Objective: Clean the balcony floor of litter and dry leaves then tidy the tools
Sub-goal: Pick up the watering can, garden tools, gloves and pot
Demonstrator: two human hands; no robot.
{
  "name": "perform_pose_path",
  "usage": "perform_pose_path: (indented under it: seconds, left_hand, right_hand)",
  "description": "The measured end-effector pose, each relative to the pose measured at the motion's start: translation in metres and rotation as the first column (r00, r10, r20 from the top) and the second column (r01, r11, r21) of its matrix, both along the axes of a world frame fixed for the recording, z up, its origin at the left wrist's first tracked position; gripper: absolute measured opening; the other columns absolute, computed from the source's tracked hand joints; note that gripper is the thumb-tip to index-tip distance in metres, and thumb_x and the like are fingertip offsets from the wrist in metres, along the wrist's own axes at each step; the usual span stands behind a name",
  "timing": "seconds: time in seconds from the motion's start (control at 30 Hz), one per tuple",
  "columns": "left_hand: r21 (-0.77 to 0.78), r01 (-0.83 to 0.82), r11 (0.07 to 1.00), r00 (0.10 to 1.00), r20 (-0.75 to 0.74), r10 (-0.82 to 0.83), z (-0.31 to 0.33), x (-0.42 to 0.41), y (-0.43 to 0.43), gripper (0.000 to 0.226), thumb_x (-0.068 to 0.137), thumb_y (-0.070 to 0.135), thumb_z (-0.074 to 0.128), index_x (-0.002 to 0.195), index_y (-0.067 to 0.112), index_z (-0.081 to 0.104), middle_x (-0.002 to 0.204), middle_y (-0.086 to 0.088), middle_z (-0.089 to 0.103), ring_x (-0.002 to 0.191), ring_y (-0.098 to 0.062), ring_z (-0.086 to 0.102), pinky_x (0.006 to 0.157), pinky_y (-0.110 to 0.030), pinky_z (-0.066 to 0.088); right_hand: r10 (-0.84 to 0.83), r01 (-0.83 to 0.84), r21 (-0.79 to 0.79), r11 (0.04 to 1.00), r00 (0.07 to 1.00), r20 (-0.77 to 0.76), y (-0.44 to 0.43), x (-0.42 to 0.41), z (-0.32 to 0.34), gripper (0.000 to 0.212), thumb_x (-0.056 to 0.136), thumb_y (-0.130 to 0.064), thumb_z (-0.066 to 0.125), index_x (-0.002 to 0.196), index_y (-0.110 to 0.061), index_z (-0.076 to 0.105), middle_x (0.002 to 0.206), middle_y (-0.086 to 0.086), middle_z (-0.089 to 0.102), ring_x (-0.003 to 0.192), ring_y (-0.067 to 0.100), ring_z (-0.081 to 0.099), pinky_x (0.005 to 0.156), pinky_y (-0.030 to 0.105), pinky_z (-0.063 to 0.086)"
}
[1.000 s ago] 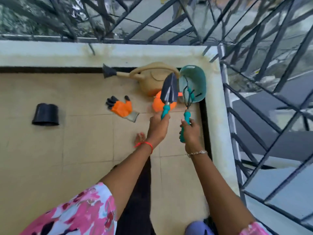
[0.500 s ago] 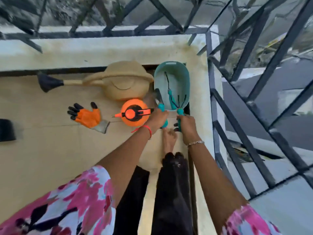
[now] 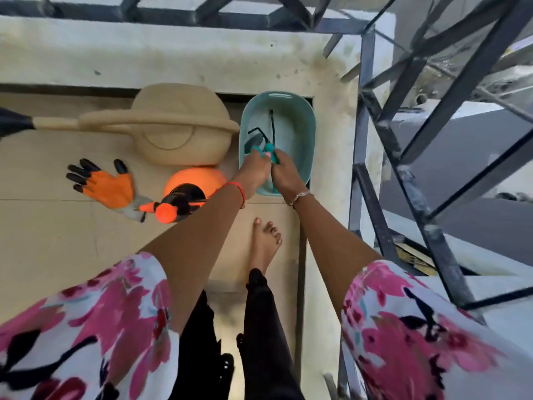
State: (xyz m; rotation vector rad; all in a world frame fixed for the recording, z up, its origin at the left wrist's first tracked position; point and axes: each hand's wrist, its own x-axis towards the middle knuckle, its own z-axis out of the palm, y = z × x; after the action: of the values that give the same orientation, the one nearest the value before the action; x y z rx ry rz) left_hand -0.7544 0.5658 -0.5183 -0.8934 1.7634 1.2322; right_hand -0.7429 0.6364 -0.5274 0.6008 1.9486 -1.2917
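At the far right corner of the balcony floor (image 3: 57,241), against the parapet (image 3: 173,59), I log a teal tub (image 3: 308,131) standing upright on the tiles. Both of the person's hands reach into it from the near side.

The left hand (image 3: 253,170), with a red thread at the wrist, has its fingers curled round the teal handle of a trowel (image 3: 251,141). The trowel's dark blade points down into the tub, near the left wall. I cannot tell whether the blade touches the bottom.

The right hand (image 3: 285,176), with a metal bracelet at the wrist, grips the teal handle of a hand rake (image 3: 271,122). Its black tines lie inside the tub and point toward the far wall. The two hands are close together, touching or nearly so, over the tub's near half.

Just left of the tub stands a tan watering can (image 3: 178,131), spout to the left. An orange pump sprayer (image 3: 196,180) stands just in front of the can. An orange glove (image 3: 108,187) with black fingertips lies flat on the tiles left of the sprayer, its cuff touching or almost touching the sprayer's nozzle.

One bare foot (image 3: 265,243) is planted on the tiles below the tub. A dark metal railing (image 3: 366,111) rises from the parapet on the right.
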Motion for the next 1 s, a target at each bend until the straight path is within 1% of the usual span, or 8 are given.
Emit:
perform_pose_path:
  seconds: [0.17,0.23,0.43,0.57,0.7,0.8,0.93,1.0]
  left_hand:
    - [0.019,0.046,0.999,0.999,0.006,-0.046,0.026,0.005,0.000,0.039,0.101,0.016,0.035,0.133,-0.004,0.041,0.137,-0.024,0.045,0.127,-0.035,0.044,0.105,-0.040,0.036]
    - [0.015,0.058,0.998,0.998,-0.022,-0.057,0.043,0.009,-0.003,0.038,0.101,0.017,0.033,0.133,-0.001,0.043,0.133,-0.022,0.049,0.124,-0.034,0.047,0.102,-0.037,0.038]
    - [0.023,0.058,0.998,0.998,-0.037,-0.057,0.064,0.016,-0.010,0.039,0.102,0.019,0.030,0.122,-0.009,0.049,0.129,-0.029,0.050,0.121,-0.037,0.046,0.095,-0.036,0.037]
    - [0.048,0.038,0.998,0.996,-0.081,-0.034,0.079,0.022,-0.025,0.040,0.103,0.021,0.030,0.124,-0.006,0.049,0.129,-0.024,0.051,0.120,-0.032,0.047,0.088,-0.030,0.037]
    - [0.106,0.004,0.994,0.989,-0.150,0.013,0.107,0.026,-0.042,0.033,0.102,0.020,0.033,0.102,0.000,0.059,0.100,-0.016,0.053,0.093,-0.022,0.049,0.071,-0.026,0.036]
    - [0.123,-0.020,0.992,0.974,-0.221,0.048,0.138,0.028,-0.062,0.030,0.100,0.024,0.036,0.092,0.005,0.058,0.102,-0.019,0.061,0.094,-0.027,0.055,0.083,-0.038,0.043]
    - [0.053,0.072,0.996,0.944,-0.327,-0.051,0.218,0.038,-0.104,0.032,0.100,0.024,0.036,0.082,0.004,0.053,0.086,-0.024,0.056,0.085,-0.034,0.049,0.068,-0.031,0.030]
    - [-0.012,0.114,0.993,0.921,-0.373,-0.110,0.268,0.050,-0.129,0.033,0.100,0.024,0.038,0.086,0.000,0.056,0.099,-0.034,0.058,0.097,-0.041,0.054,0.065,-0.033,0.029]
  right_hand:
    - [0.112,-0.113,0.031,0.993,0.994,0.018,0.002,-0.001,0.018,0.045,0.090,0.001,0.037,0.134,0.003,0.044,0.131,0.023,0.051,0.118,0.034,0.049,0.104,0.039,0.037]
    - [0.170,-0.172,0.071,0.983,0.985,0.039,0.005,0.001,0.030,0.042,0.091,0.000,0.038,0.132,0.002,0.049,0.127,0.022,0.056,0.113,0.032,0.053,0.089,0.024,0.042]
    - [0.216,-0.235,0.227,0.945,0.971,0.104,0.009,0.008,0.051,0.033,0.083,-0.008,0.040,0.093,0.013,0.063,0.097,0.028,0.062,0.087,0.034,0.055,0.071,0.033,0.037]
    - [0.147,-0.192,0.275,0.942,0.973,0.176,0.008,0.021,0.058,0.032,0.090,-0.003,0.045,0.114,0.011,0.060,0.103,0.022,0.062,0.090,0.033,0.056,0.078,0.040,0.047]
    - [0.216,-0.296,0.281,0.913,0.935,0.281,0.000,0.034,0.079,0.032,0.091,-0.009,0.049,0.116,0.010,0.056,0.096,0.018,0.058,0.090,0.029,0.056,0.086,0.044,0.049]
    - [0.343,-0.422,0.297,0.857,0.896,0.282,-0.014,0.039,0.119,0.033,0.094,-0.009,0.042,0.120,0.007,0.055,0.117,0.024,0.059,0.110,0.038,0.055,0.095,0.044,0.045]
    - [0.587,-0.605,0.381,0.699,0.790,0.178,-0.046,0.038,0.198,0.032,0.096,-0.005,0.037,0.115,0.009,0.058,0.120,0.024,0.058,0.114,0.036,0.053,0.092,0.036,0.042]
    - [0.667,-0.629,0.449,0.634,0.739,0.095,-0.068,0.036,0.247,0.033,0.097,-0.008,0.035,0.113,0.009,0.058,0.119,0.025,0.057,0.113,0.035,0.054,0.090,0.035,0.040]
